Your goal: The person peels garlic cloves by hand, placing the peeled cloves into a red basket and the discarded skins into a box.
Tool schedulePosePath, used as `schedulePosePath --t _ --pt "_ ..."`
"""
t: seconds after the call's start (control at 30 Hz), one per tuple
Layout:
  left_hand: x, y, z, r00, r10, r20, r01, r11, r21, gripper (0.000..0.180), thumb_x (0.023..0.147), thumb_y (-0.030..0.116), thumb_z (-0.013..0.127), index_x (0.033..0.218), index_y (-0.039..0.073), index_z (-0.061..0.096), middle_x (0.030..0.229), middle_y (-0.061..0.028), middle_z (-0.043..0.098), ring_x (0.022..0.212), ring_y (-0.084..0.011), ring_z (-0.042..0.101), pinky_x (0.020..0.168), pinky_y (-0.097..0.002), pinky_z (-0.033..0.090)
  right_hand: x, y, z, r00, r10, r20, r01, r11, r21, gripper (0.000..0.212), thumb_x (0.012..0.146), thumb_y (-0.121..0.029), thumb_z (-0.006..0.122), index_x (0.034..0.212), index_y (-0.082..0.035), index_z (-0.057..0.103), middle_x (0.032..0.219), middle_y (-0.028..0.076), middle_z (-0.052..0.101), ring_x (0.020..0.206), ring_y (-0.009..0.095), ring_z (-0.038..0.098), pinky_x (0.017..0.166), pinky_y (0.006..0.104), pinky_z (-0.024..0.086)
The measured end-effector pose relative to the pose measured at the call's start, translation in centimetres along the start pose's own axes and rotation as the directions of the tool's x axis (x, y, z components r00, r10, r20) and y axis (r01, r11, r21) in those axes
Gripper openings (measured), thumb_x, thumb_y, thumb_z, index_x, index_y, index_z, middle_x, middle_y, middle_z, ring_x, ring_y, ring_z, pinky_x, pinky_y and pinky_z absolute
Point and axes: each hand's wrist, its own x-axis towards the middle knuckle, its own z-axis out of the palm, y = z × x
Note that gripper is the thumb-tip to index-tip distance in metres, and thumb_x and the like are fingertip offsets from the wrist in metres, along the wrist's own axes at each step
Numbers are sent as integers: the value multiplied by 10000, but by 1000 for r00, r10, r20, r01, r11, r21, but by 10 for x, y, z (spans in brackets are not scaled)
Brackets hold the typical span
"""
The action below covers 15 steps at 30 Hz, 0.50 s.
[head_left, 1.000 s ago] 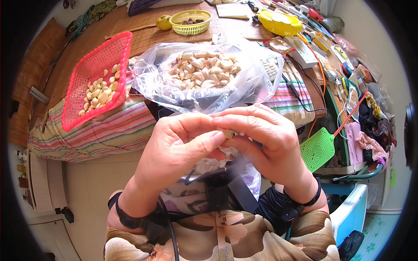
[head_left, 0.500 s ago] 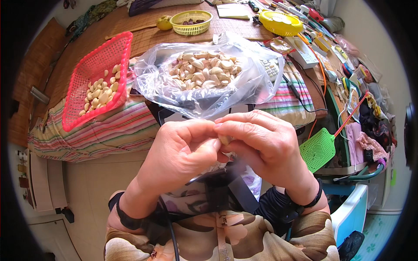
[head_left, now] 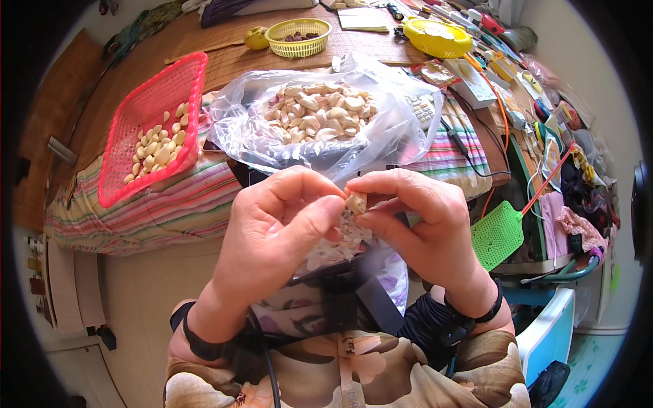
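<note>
A garlic clove [head_left: 356, 202] with pale, papery skin is pinched between the thumb and forefinger of my right hand [head_left: 425, 221]. My left hand [head_left: 275, 231] is closed at the clove's left edge, thumb and forefinger together against it. Just beyond the hands, a clear plastic bag [head_left: 401, 146] lies open with a heap of unpeeled garlic cloves [head_left: 320, 112] in it. Below my fingers, loose garlic skins [head_left: 333, 251] fill a dark container, partly hidden by my hands. To the left, a red plastic basket [head_left: 129, 112] tilts and holds several peeled cloves [head_left: 160, 149].
A striped cloth [head_left: 156, 211] covers the near edge of the wooden table [head_left: 224, 61]. Farther back are a yellow basket [head_left: 299, 46] with dark pieces, a yellow fruit [head_left: 256, 38] and a bright yellow strainer [head_left: 437, 37]. At right are a green fly swatter [head_left: 498, 234] and crowded clutter.
My hands have drawn slightly apart, and the clove between them now shows more. The garlic skins below have come into view. The baskets and bag stay put.
</note>
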Motion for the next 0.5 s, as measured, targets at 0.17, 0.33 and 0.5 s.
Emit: schedulePosePath --t 0.17,0.33,0.5 --pt "0 -1 5 1000 14 13 -15 999 34 99 916 48 623 975 -13 572 862 -48 625 748 -88 613 695 -212 497 -1 3 3 996 -91 -9 90 994 -67 246 807 -54 714 1036 -28 629 884 98 661 744 197 685 649 274 548" --pt "0 -3 4 999 35 23 -36 998 47 80 938 62 592 967 -1 553 856 -36 614 733 -81 601 681 -214 492 -1 6 4 999 -50 18 49 997 64 249 827 -24 688 1069 -24 633 903 92 670 749 159 682 643 262 546" --pt "0 -3 2 999 25 20 -25 1000 6 87 951 78 573 981 3 540 847 -38 607 731 -86 600 692 -232 505 0 3 4 993 89 75 -111 909 402 216 897 -9 617 1112 11 620 931 63 675 785 87 648 659 218 528"
